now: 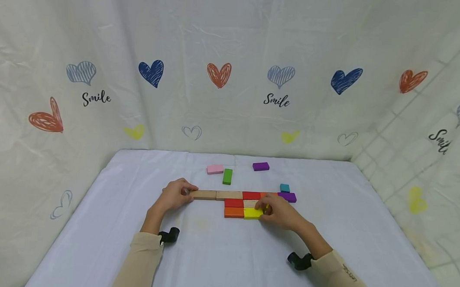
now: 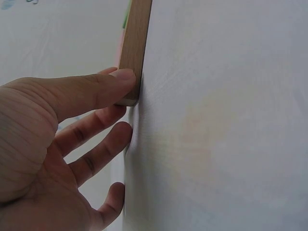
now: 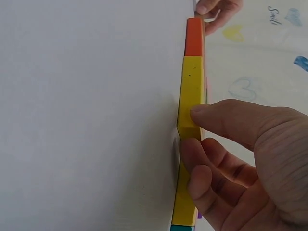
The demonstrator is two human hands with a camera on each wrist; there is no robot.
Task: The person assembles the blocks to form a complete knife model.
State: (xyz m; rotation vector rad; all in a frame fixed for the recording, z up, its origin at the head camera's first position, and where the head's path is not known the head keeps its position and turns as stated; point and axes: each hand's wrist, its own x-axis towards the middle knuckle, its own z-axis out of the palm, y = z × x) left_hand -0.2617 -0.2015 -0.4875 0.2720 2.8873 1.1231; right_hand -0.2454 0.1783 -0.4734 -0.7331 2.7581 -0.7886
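Note:
Thumb and fingers of my left hand (image 1: 175,195) pinch the left end of a plain wooden block (image 1: 205,195), the end piece of a long row. My right hand (image 1: 279,212) is at the other side, its thumb on a yellow block (image 3: 190,91) and its curled fingers at that block's end. A second yellow block (image 3: 185,195) shows past those fingers in the right wrist view. Beside the first yellow block lies an orange block (image 1: 234,212), with a red block (image 1: 234,202) behind it. The right hand hides part of this group.
Along the back row lie another plain block (image 1: 229,195), a red one (image 1: 251,195) and a purple one (image 1: 288,197). A teal block (image 1: 285,188) stands behind the row. Farther back are loose pink (image 1: 214,169), green (image 1: 227,176) and purple (image 1: 261,167) blocks on the white tablecloth (image 1: 216,255).

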